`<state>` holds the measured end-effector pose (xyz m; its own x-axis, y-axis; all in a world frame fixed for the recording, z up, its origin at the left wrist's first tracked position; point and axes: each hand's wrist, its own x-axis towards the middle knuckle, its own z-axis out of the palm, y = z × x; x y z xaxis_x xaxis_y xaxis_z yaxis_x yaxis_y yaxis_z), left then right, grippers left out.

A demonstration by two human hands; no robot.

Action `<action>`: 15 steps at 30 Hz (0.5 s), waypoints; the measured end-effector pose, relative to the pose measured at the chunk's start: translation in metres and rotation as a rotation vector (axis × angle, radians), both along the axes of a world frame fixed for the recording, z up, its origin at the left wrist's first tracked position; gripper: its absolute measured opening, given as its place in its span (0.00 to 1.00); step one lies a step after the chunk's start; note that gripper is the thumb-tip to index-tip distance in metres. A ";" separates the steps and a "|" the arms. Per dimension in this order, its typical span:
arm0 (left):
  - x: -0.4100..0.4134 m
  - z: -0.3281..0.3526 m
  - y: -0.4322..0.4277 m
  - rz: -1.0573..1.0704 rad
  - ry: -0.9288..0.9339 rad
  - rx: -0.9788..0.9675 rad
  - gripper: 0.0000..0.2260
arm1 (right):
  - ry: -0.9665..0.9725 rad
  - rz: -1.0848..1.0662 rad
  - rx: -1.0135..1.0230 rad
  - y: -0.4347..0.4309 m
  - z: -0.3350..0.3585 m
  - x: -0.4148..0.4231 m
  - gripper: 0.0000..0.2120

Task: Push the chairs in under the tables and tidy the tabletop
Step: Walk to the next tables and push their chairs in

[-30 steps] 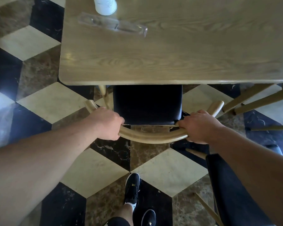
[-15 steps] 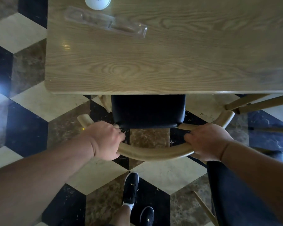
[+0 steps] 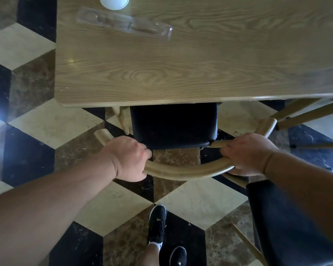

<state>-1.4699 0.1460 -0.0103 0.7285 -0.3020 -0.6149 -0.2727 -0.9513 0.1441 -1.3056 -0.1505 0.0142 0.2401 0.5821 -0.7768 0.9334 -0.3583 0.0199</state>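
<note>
A wooden chair with a curved backrest [image 3: 185, 170] and a black seat [image 3: 173, 125] stands in front of me. The front part of its seat is hidden under the edge of the wooden table [image 3: 181, 73]. My left hand [image 3: 127, 158] grips the left part of the backrest. My right hand [image 3: 248, 154] grips the right part. On the tabletop at the far left lie a clear plastic wrapper [image 3: 123, 24] and a white cup [image 3: 114, 2], cut off by the frame's top.
A second chair with a black seat [image 3: 288, 223] stands close at my right, under my right forearm. Wooden legs of another chair [image 3: 306, 112] slant under the table's right side. My feet in black shoes [image 3: 158, 227] stand on the checkered marble floor.
The chair has slid forward, so more of its black seat now sits under the table. Both hands keep their grip on the backrest, and I have stepped closer to the table.
</note>
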 end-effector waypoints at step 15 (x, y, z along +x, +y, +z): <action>-0.051 0.046 -0.103 0.290 -0.226 -0.061 0.33 | -0.223 -0.496 0.505 -0.063 0.043 -0.153 0.32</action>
<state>-1.5210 0.0430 0.0360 0.9044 -0.0938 -0.4163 -0.0242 -0.9852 0.1696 -1.4589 -0.2139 0.0573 0.6882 0.6379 -0.3457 0.6527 -0.7524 -0.0889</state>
